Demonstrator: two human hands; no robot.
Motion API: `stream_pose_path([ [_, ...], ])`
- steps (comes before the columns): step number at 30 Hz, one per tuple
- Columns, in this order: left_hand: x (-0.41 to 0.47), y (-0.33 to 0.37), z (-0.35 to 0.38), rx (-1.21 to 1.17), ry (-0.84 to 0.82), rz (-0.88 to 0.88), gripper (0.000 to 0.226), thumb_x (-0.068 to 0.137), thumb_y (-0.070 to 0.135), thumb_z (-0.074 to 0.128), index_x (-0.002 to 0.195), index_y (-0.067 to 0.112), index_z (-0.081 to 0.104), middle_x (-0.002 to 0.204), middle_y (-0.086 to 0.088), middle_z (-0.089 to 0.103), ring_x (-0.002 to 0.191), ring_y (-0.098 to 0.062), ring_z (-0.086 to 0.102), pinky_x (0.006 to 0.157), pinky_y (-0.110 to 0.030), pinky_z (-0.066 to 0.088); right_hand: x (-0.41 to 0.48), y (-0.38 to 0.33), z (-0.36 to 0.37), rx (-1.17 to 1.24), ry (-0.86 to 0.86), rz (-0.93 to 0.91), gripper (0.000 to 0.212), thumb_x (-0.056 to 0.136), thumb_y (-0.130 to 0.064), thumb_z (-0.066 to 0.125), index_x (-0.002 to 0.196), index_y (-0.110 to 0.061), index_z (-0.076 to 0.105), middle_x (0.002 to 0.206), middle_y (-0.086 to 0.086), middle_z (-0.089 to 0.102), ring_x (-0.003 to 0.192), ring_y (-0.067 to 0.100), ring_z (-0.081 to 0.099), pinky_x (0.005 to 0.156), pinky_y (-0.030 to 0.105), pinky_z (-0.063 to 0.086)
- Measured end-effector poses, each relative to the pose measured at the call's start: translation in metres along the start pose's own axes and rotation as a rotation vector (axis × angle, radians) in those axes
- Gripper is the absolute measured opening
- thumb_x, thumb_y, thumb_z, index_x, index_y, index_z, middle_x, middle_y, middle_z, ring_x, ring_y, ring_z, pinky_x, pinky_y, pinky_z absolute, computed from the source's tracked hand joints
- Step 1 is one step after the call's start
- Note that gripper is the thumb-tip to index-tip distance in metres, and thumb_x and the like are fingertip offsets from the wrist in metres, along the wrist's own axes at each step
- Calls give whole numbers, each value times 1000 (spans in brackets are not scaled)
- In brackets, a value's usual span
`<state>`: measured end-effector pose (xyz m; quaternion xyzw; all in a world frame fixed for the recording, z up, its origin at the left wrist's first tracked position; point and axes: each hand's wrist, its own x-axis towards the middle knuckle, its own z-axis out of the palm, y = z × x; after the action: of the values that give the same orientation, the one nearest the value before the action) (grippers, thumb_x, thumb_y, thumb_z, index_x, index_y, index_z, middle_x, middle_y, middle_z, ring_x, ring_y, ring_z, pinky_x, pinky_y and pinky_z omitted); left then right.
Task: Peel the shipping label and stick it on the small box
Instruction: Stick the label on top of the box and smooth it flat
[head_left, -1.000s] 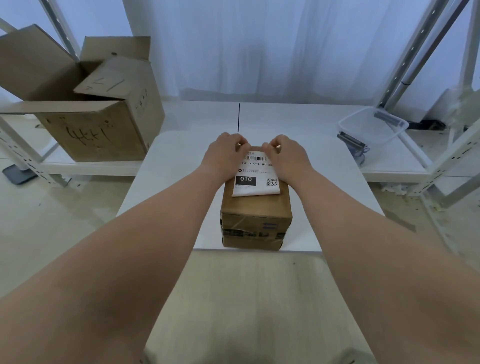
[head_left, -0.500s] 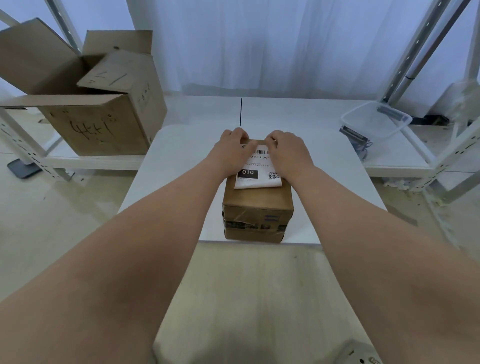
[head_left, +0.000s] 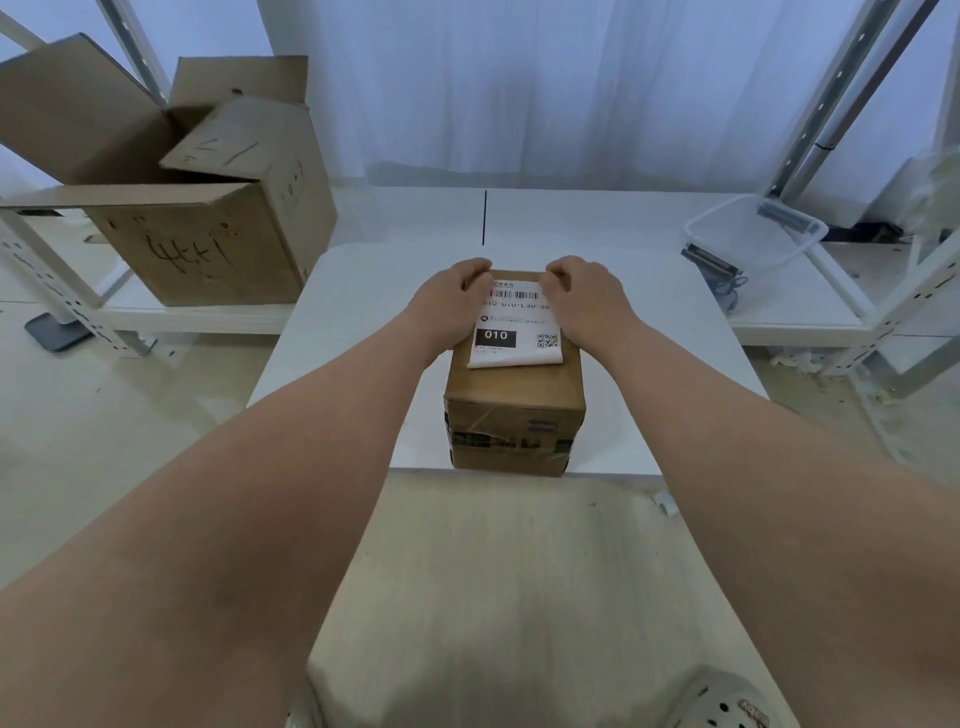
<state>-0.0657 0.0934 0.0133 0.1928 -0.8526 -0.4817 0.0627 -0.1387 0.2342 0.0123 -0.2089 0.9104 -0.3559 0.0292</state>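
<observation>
Sitting on the shelf at far left, a large open carton (head_left: 197, 208) played no part. The left hand (head_left: 452, 306) had its fingers curled tight on the far left corner of the shipping label (head_left: 514, 327), apparently to hold that edge square. The label lay on top of the small box (head_left: 514, 410), which stood at the near edge of the desk (head_left: 337, 338). The label's near edge curled up slightly, so it was probably not yet smoothed down. The right hand (head_left: 587, 301) likewise gripped the far right corner with curled fingers. A clear tub (head_left: 753, 234) sat at right.

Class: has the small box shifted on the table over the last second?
No. The small box still sits at the white table's near edge, with no shift either way.
</observation>
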Motion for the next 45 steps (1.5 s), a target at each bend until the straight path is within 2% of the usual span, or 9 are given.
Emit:
stream_pose_path([
  [6, 0, 1, 0, 322, 137, 34, 41, 101, 32, 33, 139, 22, 45, 137, -4, 53, 123, -23, 51, 103, -34, 40, -8, -6, -5, 92, -265, 87, 85, 83, -51, 63, 150, -19, 20, 144, 10, 37, 124, 26, 49, 103, 44, 45],
  [11, -7, 7, -6, 282, 12, 18, 44, 100, 28, 38, 143, 20, 37, 145, -5, 44, 126, -25, 48, 98, -35, 46, -13, -3, -12, -1, -129, 48, 49, 99, -29, 44, 145, -14, 37, 148, 7, 42, 134, 25, 40, 109, 36, 36],
  [15, -23, 21, -29, 430, 76, 173, 40, 95, 15, 46, 135, 17, 49, 143, -4, 44, 125, -23, 48, 98, -27, 37, -20, -16, -25, -125, -33, -60, 39, 101, -15, 37, 138, -12, 48, 144, 11, 45, 134, 26, 39, 107, 30, 30],
  [20, -53, 25, -33, 644, -273, 263, 49, 95, 4, 32, 134, 27, 51, 147, -1, 43, 133, -23, 40, 106, -29, 29, -52, -39, -47, -205, -336, -161, 38, 101, -14, 32, 128, -5, 58, 137, 11, 52, 126, 26, 45, 100, 28, 32],
  [24, -68, 14, -41, 698, -306, 253, 60, 93, -3, 27, 143, 29, 37, 155, 11, 28, 144, -17, 23, 117, -31, 17, -74, -39, -54, -174, -453, -36, 45, 102, -26, 34, 127, 6, 52, 131, 20, 54, 120, 33, 49, 100, 39, 36],
  [32, -78, 19, -44, 542, -542, 103, 62, 98, 41, 39, 151, 27, 11, 159, 13, 3, 147, -13, 7, 118, -34, 7, -80, -28, -50, 44, -443, 40, 36, 95, -39, 46, 124, -23, 58, 125, -3, 51, 109, 17, 45, 90, 30, 34],
  [35, -77, 13, -42, 833, -479, 229, 87, 85, 62, 49, 152, 27, 3, 160, 11, 1, 147, -14, 8, 119, -39, 7, -77, -28, -43, 78, -444, 28, 41, 97, -46, 38, 133, -30, 48, 144, -1, 43, 122, 18, 41, 100, 33, 31],
  [39, -70, 8, -32, 923, -346, 350, 86, 85, 64, 46, 151, 23, 10, 160, 6, 8, 148, -14, 6, 120, -44, 4, -74, -33, -36, -17, -434, -24, 53, 100, -46, 28, 149, -25, 30, 157, -1, 26, 143, 19, 22, 115, 37, 17],
  [45, -64, 5, -28, 882, -314, 363, 84, 82, 63, 50, 150, 26, 17, 159, 6, 13, 148, -15, 6, 119, -45, 4, -70, -34, -39, 56, -395, -11, 28, 90, -43, 49, 111, -32, 64, 134, -1, 54, 113, 21, 49, 101, 41, 41],
])
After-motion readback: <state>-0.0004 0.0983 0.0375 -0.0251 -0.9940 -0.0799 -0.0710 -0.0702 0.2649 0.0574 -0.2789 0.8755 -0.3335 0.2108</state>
